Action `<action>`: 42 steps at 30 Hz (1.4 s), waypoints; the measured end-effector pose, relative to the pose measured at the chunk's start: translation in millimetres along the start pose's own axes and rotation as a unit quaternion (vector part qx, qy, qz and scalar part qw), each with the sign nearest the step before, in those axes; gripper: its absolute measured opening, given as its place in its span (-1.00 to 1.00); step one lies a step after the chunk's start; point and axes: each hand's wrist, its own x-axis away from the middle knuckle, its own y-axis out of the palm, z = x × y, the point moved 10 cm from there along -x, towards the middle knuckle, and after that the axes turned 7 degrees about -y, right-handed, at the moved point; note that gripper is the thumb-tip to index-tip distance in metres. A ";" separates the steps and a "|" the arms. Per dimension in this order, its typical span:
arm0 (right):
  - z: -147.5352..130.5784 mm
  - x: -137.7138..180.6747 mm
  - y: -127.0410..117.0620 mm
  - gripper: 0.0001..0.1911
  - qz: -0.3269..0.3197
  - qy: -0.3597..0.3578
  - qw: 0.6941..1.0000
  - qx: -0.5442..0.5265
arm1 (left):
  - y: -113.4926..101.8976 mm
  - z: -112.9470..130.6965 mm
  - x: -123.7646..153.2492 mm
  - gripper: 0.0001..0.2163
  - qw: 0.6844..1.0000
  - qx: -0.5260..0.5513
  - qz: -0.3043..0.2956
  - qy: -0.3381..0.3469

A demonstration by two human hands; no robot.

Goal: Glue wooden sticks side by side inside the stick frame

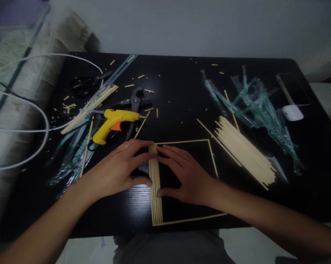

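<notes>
A square frame of thin wooden sticks (pixel 182 141) lies flat on the black table. Along its left side, a row of sticks (pixel 156 203) is laid close together, side by side. My left hand (pixel 121 165) rests against the row's outer left edge, fingers stretched and apart. From inside the frame, my right hand (pixel 189 174) touches the row's right edge with spread fingertips and thumb. The right forearm covers part of the frame's right side. A yellow glue gun (pixel 113 121) with an orange trigger lies just beyond my left hand.
Right of the frame lies a pile of loose sticks (pixel 245 152) beside a blade (pixel 278 168). Plastic wrappers (pixel 264 104), a phone (pixel 294 88) and a white case (pixel 292 112) are farther right. Pliers (pixel 136 101), scissors (pixel 84 84), more sticks (pixel 94 106) and a white cable (pixel 46 121) occupy the left.
</notes>
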 end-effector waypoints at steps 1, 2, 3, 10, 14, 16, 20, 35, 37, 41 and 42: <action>-0.2 0.1 -0.2 -0.09 0.001 -0.001 1.000 0.002 | 0.4 0.2 0.2 -0.43 1.000 -0.004 -0.001 0.001; -0.5 0.1 -0.6 -0.09 0.003 -0.003 1.000 0.003 | 1.0 0.6 0.3 -0.43 1.000 -0.008 -0.003 0.004; -0.8 0.3 -0.7 -0.09 0.005 -0.004 1.000 0.004 | 1.6 1.2 0.4 -0.43 1.000 -0.012 -0.004 0.007; -2.7 0.5 -1.6 -0.08 0.014 -0.013 1.000 0.010 | 0.6 0.6 0.4 -0.48 1.000 -0.023 -0.007 0.010; -1.7 0.7 -1.0 -0.11 0.012 -0.008 1.000 0.006 | -0.6 0.2 0.8 -0.52 1.000 -0.021 -0.005 0.010; -1.2 1.0 -0.8 -0.12 0.012 -0.006 1.000 0.006 | -0.9 -0.3 0.9 -0.52 1.000 -0.020 -0.002 0.009; -1.6 1.5 -0.9 -0.11 0.017 -0.010 1.000 0.006 | -0.2 -2.2 1.2 -0.47 1.000 -0.020 -0.001 0.001; -3.0 -1.1 -40.1 -0.51 0.105 0.018 0.994 0.005 | -30.9 -3.8 3.1 -0.64 0.990 -0.008 0.138 -0.031; 10.3 -0.6 -63.9 -0.69 0.139 0.058 0.988 0.037 | -41.6 -5.7 6.0 -0.75 0.981 -0.011 0.189 -0.032; 49.4 10.4 -114.7 -0.81 0.155 0.143 0.968 0.137 | -54.1 -10.4 10.3 -0.92 0.970 -0.004 0.236 -0.054; 61.1 16.0 -125.1 -0.80 0.148 0.170 0.961 0.158 | -56.5 -11.8 11.2 -0.92 0.968 -0.002 0.242 -0.063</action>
